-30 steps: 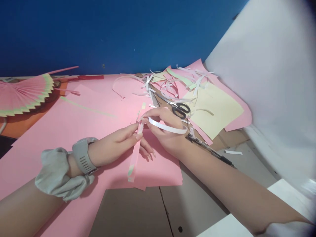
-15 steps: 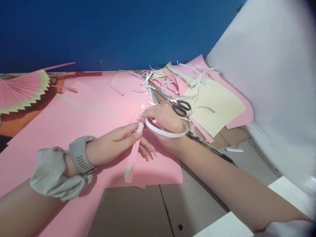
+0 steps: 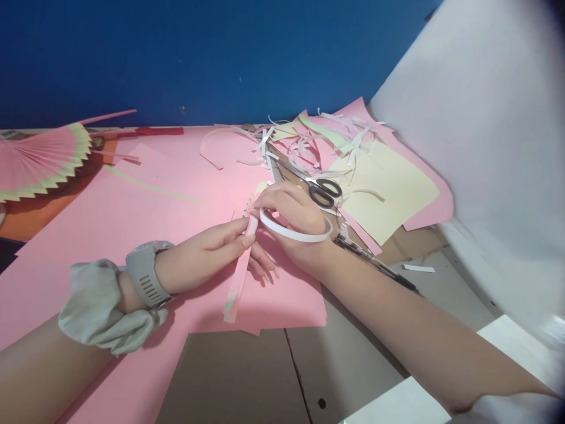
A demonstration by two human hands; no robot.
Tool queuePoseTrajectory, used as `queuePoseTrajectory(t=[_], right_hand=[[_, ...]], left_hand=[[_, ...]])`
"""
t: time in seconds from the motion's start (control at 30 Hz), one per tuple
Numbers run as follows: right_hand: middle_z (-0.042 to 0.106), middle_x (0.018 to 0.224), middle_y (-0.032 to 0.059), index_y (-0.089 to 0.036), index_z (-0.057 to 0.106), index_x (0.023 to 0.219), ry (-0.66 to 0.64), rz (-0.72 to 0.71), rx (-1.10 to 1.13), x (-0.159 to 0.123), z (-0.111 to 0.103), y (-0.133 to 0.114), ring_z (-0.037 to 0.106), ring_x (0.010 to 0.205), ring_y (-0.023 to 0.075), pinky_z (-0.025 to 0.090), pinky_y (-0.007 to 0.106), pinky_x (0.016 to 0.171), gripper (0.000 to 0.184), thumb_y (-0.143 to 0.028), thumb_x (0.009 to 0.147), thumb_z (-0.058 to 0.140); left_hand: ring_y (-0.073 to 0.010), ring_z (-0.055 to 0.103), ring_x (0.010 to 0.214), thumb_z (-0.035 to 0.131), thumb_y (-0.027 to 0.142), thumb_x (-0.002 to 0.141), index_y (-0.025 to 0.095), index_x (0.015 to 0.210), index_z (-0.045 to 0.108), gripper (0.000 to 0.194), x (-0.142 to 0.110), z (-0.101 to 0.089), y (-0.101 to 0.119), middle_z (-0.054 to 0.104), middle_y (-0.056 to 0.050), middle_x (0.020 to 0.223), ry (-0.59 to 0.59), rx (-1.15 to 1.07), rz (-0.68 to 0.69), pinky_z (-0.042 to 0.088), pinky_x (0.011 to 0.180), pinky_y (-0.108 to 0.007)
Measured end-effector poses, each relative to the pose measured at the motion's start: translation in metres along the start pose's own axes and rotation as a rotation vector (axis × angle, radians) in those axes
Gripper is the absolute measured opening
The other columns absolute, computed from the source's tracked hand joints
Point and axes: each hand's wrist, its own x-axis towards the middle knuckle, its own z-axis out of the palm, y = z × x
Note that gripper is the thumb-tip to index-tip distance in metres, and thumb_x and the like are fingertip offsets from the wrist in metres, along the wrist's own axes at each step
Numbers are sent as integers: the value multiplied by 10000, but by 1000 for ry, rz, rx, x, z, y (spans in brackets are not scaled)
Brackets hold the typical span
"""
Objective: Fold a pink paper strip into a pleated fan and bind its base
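My left hand pinches a narrow folded strip of pink paper between thumb and fingers, its green-and-pale end pointing down toward me. Around my right hand sits a white ring, which looks like a roll of double-sided tape. The right fingertips are closed at the strip's upper part, where a white piece like tape lies on the paper. Past those fingertips, the strip's pale-edged far end is partly hidden. Both hands are over pink sheets.
Black-handled scissors lie just beyond my right hand, with paper scraps behind. A pale yellow sheet and a dark, long tool are at right. On the left stands a pleated pink paper fan. A blue wall closes off the back.
The strip's far end has spread and tilted slightly right beneath the right fingertips. My right hand has shifted a little; the left keeps its pinch.
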Motion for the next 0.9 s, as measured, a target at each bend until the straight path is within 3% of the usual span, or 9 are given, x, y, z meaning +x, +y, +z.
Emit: queuePoseTrajectory(t=[0.2,0.33,0.5,0.67,0.9], right_hand=[[593,881,20,-222,582,884,1,158,72,-1,2,-2,548,870,158,466,305,741,119,-130,840,521],[602,884,17,-209,580,874,19,230,99,-2,3,-3,549,906,160,449,324,821,85,-142,840,539],[593,857,17,-204,568,861,-2,231,147,0,1,-7,550,867,149,447,310,809,66,-207,877,504],[614,886,28,-210,574,888,-95,216,171,2,-1,-10,565,885,158,448,306,817,99,-243,890,481],[616,877,40,-175,600,852,-39,316,132,3,2,-10,578,867,159,453,299,796,131,-246,878,493]], left_hand=[[-223,673,851,309,289,951,121,969,490,248,0,-1,-1,689,-141,910,-13,5,4,510,843,-425],[-212,662,862,299,293,953,116,978,501,270,1,0,-1,686,-134,904,-8,5,3,498,853,-416],[-178,583,996,423,269,918,150,985,542,181,1,0,-1,634,-70,1022,139,91,55,436,931,-326],[-181,623,859,396,326,925,126,988,547,259,4,1,-1,663,-72,880,203,29,37,486,817,-335],[-182,669,757,367,402,923,121,865,548,339,5,4,-4,687,-85,792,170,-78,-50,534,693,-307]])
